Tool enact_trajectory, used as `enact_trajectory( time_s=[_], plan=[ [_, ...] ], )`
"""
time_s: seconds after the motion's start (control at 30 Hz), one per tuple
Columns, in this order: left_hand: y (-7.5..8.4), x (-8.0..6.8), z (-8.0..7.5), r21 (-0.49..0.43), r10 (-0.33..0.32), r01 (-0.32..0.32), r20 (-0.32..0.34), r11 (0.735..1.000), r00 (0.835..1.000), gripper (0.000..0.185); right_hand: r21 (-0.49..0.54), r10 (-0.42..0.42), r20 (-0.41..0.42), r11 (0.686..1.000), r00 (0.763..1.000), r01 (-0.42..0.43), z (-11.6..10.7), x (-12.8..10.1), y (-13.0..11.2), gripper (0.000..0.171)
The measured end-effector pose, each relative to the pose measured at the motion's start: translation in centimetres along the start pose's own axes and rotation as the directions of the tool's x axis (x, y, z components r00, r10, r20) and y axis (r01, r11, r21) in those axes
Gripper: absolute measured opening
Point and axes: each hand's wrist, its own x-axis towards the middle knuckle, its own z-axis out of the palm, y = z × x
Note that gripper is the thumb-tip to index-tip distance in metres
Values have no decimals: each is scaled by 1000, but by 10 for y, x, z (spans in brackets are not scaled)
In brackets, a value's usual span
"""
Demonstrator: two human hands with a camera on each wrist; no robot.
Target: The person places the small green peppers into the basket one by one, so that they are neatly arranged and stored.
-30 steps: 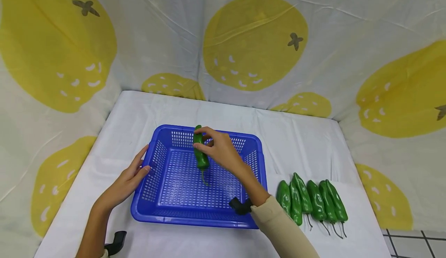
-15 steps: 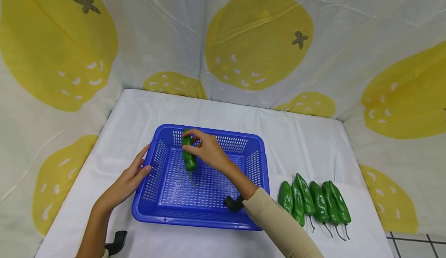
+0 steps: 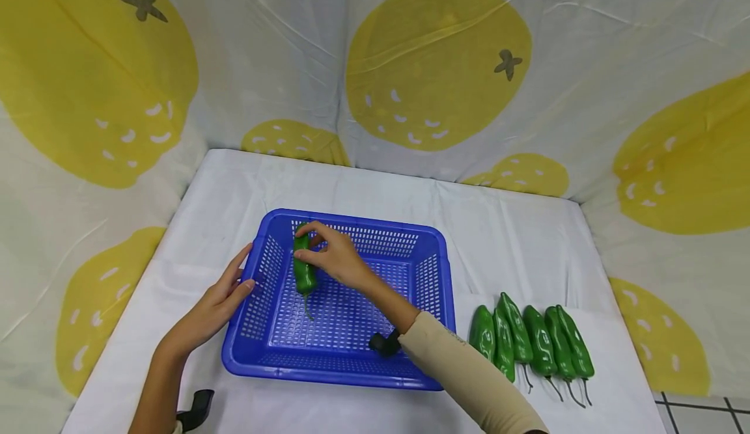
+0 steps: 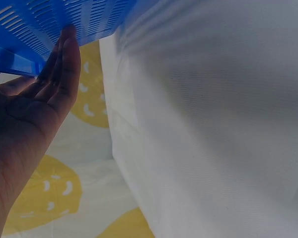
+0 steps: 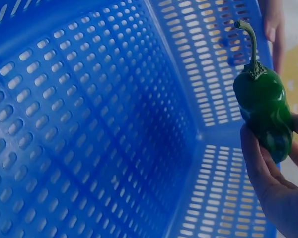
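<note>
My right hand pinches a green pepper between thumb and fingers, inside the blue plastic basket near its left wall. The pepper hangs lengthwise with its thin stem toward me; in the right wrist view the stem end of the pepper points up, above the basket floor. My left hand holds the basket's left side, thumb over the rim and fingers along the outer wall. The left wrist view shows those fingers against the slotted wall.
Several green peppers lie in a row on the white-covered table, right of the basket, partly behind the right sleeve. A cloth with a yellow fruit print hangs behind and at both sides.
My right hand has carried the pepper leftward across the basket, from its middle to near the left wall. My left hand stays at the rim.
</note>
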Motion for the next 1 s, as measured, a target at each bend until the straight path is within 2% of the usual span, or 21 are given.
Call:
enact_trajectory(
  time_s=[0.17, 0.43, 0.8, 1.0],
  plan=[
    [1, 0, -1, 0, 5, -5, 2, 1000, 1000, 67, -12, 32, -9, 999, 999, -32, 14, 3, 7, 34],
    [-3, 1, 0, -9, 0, 0, 4, 1000, 1000, 67, 5, 137, 13, 991, 991, -137, 40, 2, 19, 39],
    [-2, -1, 2, -16, 6, -6, 1, 1000, 1000, 69, -59, 139, 23, 989, 990, -137, 53, 5, 24, 41],
    [0, -1, 2, -11, 13, -13, -3, 1000, 1000, 69, -174, 106, 21, 980, 994, -100, 52, 5, 22, 45]
  ],
)
